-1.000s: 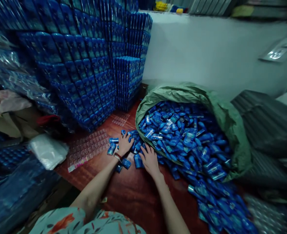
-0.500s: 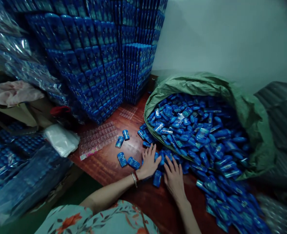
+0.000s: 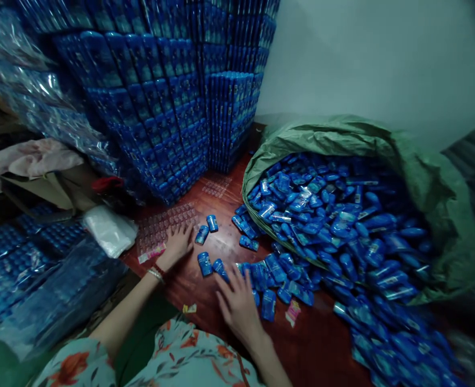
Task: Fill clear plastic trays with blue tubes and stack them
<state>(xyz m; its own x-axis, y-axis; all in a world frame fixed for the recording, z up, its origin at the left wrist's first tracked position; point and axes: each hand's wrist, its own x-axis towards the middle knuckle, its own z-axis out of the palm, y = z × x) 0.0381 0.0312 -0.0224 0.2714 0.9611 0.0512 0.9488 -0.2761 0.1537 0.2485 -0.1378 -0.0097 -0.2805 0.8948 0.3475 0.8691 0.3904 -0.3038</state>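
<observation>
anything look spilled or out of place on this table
Yes: blue packets spill from the open green sack onto the reddish-brown table in a loose jumble, some by the right hand. A pink scrap and a yellow scrap also lie there, looking like stray litter.

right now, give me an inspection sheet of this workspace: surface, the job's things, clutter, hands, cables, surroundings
Surface: glossy red-brown tabletop.
Job's things: small blue packs lie loose and fill a green sack; a clear cavity tray lies at left.
Clutter: pink-and-white scrap, yellow scrap.
Hands: left hand over the tray's right end, right hand at the loose packs; fingers spread, contact unclear.
Cables: nothing seen.
Surroundings: tall stack of blue packages, pale wall.
</observation>
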